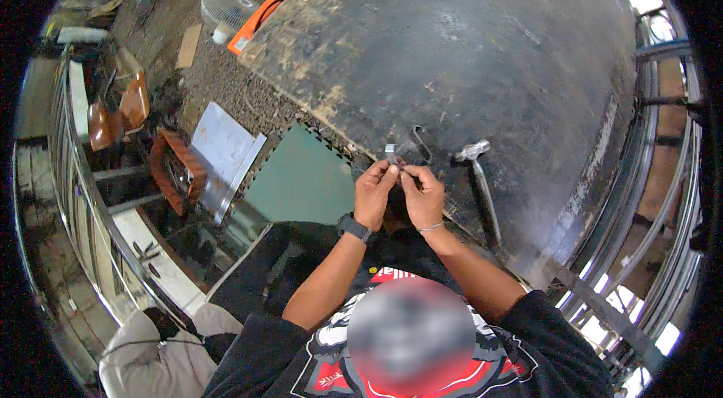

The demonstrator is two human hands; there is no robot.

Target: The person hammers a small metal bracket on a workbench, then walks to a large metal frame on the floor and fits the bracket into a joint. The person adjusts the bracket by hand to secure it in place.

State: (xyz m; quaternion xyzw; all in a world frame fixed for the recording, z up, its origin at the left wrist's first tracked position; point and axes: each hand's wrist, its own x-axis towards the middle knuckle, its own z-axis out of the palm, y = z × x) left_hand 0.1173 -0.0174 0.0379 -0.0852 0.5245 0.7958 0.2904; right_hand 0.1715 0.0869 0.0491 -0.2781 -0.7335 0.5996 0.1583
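Observation:
Both hands meet at the near edge of a large dark, worn worktop [489, 51]. My left hand [372, 200], with a dark watch on its wrist, pinches a small bent piece of grey metal [390, 152] between thumb and fingers. My right hand [423, 198] has its fingertips closed on the lower end of the same piece, which they partly cover. Just beyond the right fingers, a thin hook-shaped metal strip [424, 146] lies on the worktop. Farther right rests a hammer [484, 191], its shiny head away from me and its handle toward me.
A green mat [297, 179] and a pale metal sheet [222, 153] lie left of the worktop. Beyond them stand a fan [226, 10] and an orange object [263, 15]. Long metal bars [651, 164] line the right side. A brown frame [177, 172] sits at left.

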